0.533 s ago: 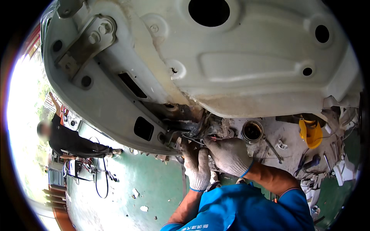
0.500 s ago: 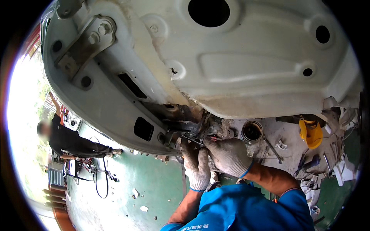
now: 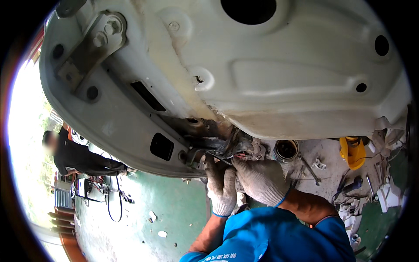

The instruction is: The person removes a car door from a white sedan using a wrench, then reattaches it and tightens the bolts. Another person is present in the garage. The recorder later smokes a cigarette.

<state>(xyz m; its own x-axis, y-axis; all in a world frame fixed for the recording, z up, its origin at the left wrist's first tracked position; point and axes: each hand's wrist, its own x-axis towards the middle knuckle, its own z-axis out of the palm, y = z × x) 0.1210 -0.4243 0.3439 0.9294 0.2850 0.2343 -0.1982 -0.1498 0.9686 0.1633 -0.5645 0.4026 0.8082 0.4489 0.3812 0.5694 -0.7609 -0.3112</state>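
Observation:
Both my hands wear whitish knit gloves with blue cuffs. They meet at the rusty, torn lower corner (image 3: 224, 142) of a large grey vehicle body panel (image 3: 279, 83). My left hand (image 3: 221, 187) points upward, its fingertips against the bracket-like metal edge (image 3: 194, 158); what they hold is hidden. Close beside it, my right hand (image 3: 264, 180) is curled, thumb and fingers pinched at the end of a thin dark wire-like strip (image 3: 221, 160). That strip runs between the two hands. Something small and reddish (image 3: 240, 155) shows just above the right fingers.
A round open can (image 3: 286, 150) stands right of my hands, near a wrench (image 3: 310, 170). Farther right are a yellow helmet-like shell (image 3: 352, 153), a dark-handled tool (image 3: 352, 184) and scattered scraps. At the left, a person in dark clothes (image 3: 83, 155) stands by equipment with cables (image 3: 85, 187).
The view has shifted slightly, so the panel appears larger and the left rim lower. My hands keep nearly the same place and grip. The person's raised arm at the left has come down.

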